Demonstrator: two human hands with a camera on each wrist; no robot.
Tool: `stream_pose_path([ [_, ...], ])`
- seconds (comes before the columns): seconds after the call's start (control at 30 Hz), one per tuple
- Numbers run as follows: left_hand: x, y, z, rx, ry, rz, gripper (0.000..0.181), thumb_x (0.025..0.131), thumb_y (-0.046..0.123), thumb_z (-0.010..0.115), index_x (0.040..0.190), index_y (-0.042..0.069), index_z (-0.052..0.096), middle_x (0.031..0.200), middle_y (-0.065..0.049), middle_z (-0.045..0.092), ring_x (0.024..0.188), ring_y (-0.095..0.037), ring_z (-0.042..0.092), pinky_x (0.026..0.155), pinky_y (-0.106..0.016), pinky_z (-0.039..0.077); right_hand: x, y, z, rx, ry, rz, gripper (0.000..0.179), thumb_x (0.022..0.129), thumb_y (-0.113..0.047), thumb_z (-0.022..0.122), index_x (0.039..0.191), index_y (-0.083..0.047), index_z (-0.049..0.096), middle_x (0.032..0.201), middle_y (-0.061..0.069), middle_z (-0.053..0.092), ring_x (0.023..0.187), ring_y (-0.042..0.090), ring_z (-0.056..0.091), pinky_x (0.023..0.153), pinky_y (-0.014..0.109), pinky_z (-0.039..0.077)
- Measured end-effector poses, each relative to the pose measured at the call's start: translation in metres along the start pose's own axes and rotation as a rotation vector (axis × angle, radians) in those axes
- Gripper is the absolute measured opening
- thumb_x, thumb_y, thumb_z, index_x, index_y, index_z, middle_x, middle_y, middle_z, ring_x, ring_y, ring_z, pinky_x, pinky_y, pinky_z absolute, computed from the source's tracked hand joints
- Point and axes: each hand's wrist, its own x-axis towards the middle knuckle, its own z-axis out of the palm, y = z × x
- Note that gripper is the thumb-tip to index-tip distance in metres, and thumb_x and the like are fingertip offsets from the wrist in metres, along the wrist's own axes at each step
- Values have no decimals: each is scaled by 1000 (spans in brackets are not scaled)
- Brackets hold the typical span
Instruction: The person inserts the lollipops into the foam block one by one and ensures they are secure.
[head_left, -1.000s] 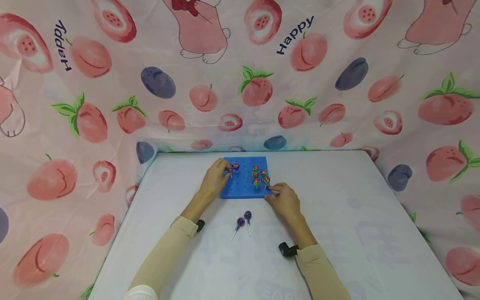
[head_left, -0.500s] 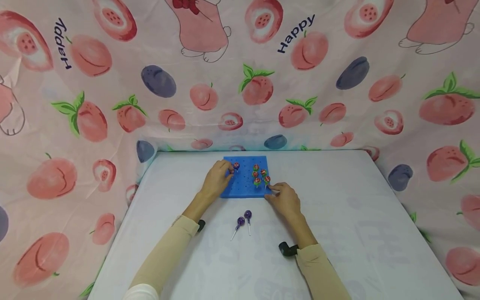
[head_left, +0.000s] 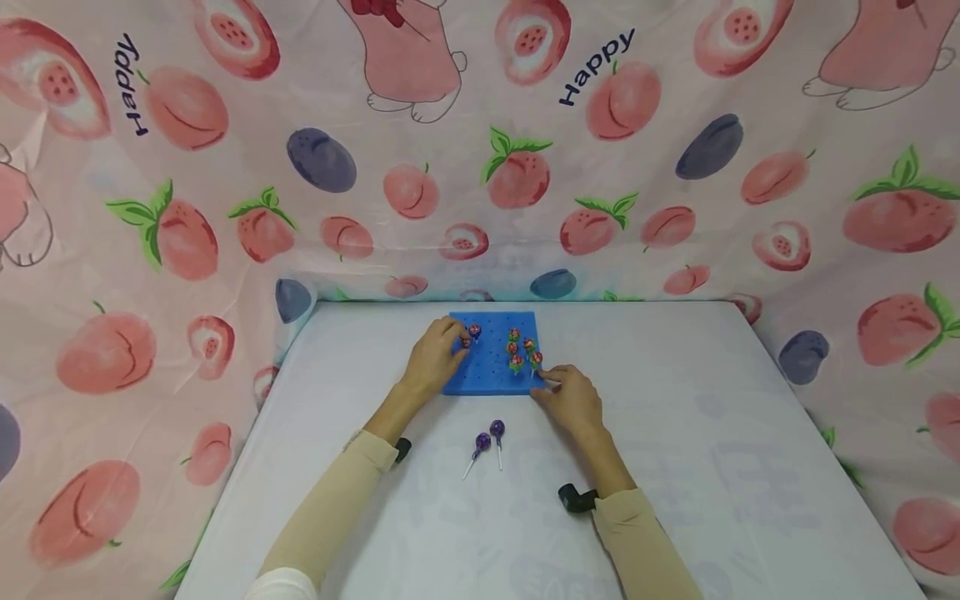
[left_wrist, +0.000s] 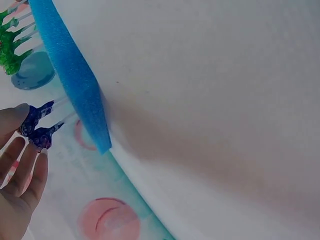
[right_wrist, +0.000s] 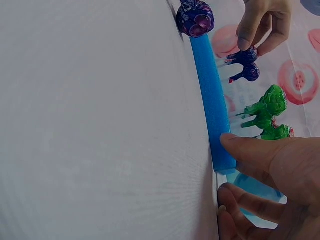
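My left hand pinches the wrapped head of a purple lollipop between thumb and fingers, over the left part of a blue foam board. Close beside it, another purple lollipop stands with its stick in the board. Several green-and-red lollipops are upright in the board's right half. At the near right corner, my right hand holds the board, its thumb on the front edge and the index finger along the right side. The held lollipop is partly hidden by fingers in the head view.
Two purple lollipops, one tilted and one nearly straight, lie on the white table in front of the board. A fruit-print cloth hangs behind the table and along both sides.
The left hand has shifted slightly right with the pinched lollipop, coming closer to the standing purple one. Its stick, visible earlier, is now hidden in the head view. The right hand keeps its place.
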Motion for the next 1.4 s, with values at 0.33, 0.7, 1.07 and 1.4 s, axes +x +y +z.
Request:
stream_pose_path([
  [0.33,-1,6,-7,5,95,89,19,86,-1,84,100,4,73,117,-8,64,109,-27,62,93,-40,56,-1,-2,-3,-2,-7,1,43,89,-32,86,125,-11,78,133,13,67,103,27,72,77,45,62],
  [0.7,-18,47,-20,-18,-5,103,11,93,7,78,102,7,73,105,-3,66,97,-19,65,84,-31,59,0,-2,-2,-8,-8,6,43,88,-32,87,125,-12,78,134,12,67,103,27,72,76,43,62],
  [1.07,-31,69,-16,-90,-279,-1,24,97,18,75,118,6,72,113,-7,69,94,-16,67,80,-29,60,-1,-4,-2,-5,-1,-7,43,88,-31,86,125,-11,78,133,14,68,101,28,73,76,44,62],
  [1.4,-46,79,5,-21,-490,2,32,100,33,72,123,10,72,115,-4,67,97,-17,68,85,-32,61,-1,-1,-1,-8,-3,-8,43,88,-33,86,125,-11,78,132,13,68,101,28,73,76,45,62],
])
